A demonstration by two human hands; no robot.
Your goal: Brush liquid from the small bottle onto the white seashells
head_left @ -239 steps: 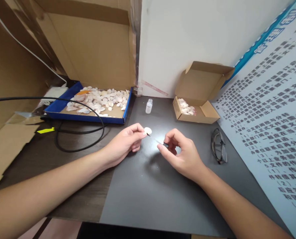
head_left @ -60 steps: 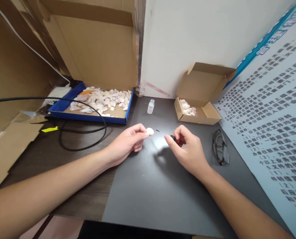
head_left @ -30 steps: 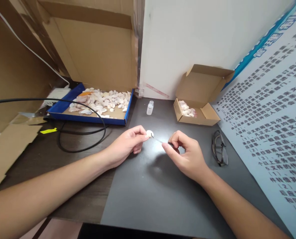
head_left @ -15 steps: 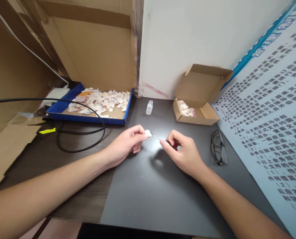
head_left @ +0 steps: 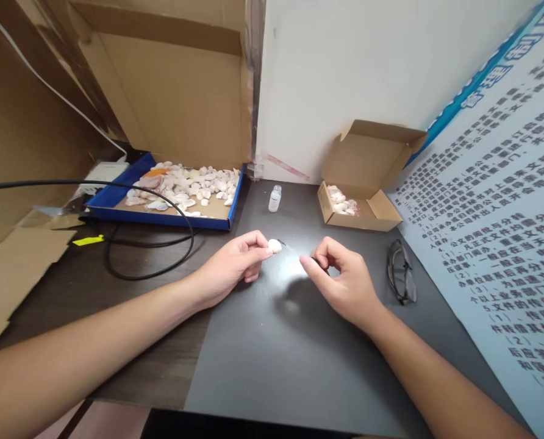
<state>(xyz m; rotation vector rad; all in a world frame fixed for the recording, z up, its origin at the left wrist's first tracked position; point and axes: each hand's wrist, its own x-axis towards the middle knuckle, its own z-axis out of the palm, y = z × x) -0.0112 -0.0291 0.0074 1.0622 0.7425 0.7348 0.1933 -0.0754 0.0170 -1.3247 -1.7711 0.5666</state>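
Note:
My left hand (head_left: 236, 263) pinches a small whitish seashell (head_left: 275, 246) between thumb and forefinger, above the dark table mat. My right hand (head_left: 345, 277) is closed round the dark handle of a thin brush (head_left: 291, 249). Its pale stem points left, and the dark tip is at the shell's right edge; whether they touch I cannot tell. Beyond the hands, a small clear bottle (head_left: 274, 200) stands upright without a cap, its label facing me.
At the back left, a blue-edged box (head_left: 162, 218) holds many shells. A small cardboard box (head_left: 363, 221) with more shells stands open at the back right. Glasses (head_left: 400, 274) lie on the right, beside a printed panel (head_left: 496, 244). A black cable (head_left: 116, 277) loops on the left.
My right hand has shifted slightly right, and the brush's stem shows more clearly. The shell has turned a little in my left hand, which otherwise stays in place.

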